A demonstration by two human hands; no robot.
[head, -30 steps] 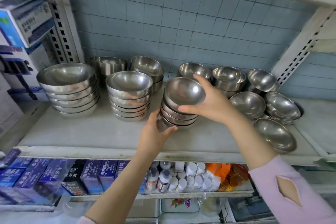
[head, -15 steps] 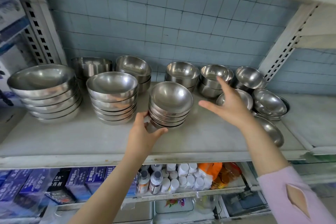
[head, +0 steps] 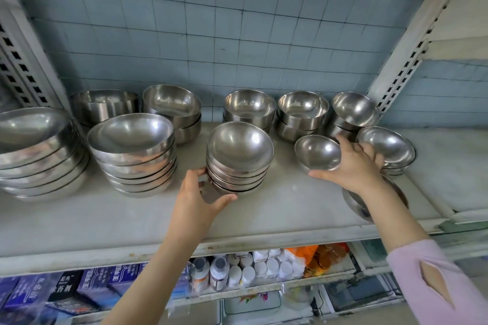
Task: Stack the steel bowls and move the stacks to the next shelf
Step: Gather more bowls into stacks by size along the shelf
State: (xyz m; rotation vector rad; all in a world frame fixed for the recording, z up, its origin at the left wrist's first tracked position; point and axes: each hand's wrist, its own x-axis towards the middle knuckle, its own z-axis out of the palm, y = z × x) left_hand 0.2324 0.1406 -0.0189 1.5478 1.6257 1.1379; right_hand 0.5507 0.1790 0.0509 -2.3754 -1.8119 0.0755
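A stack of several small steel bowls [head: 239, 161] stands mid-shelf. My left hand [head: 196, 194] cups its lower left side, thumb under the front. My right hand [head: 351, 166] holds a single small steel bowl [head: 318, 152], fingers behind its rim and thumb at its base. Just right of that hand lies a short stack of shallow bowls [head: 386, 148]. Another bowl [head: 356, 203] sits at the shelf front, mostly hidden under my right forearm.
Larger bowl stacks stand at the left [head: 34, 150] and centre-left [head: 132, 153]. More stacks line the tiled back wall [head: 249, 109], [head: 303, 113], [head: 353, 112]. A perforated upright [head: 404, 60] borders the adjacent shelf [head: 454, 166] on the right. Bottles and boxes fill the shelf below.
My right hand let go of the top bowl on the middle stack, moved right and took hold of a single bowl. My left hand stayed at the stack's base.
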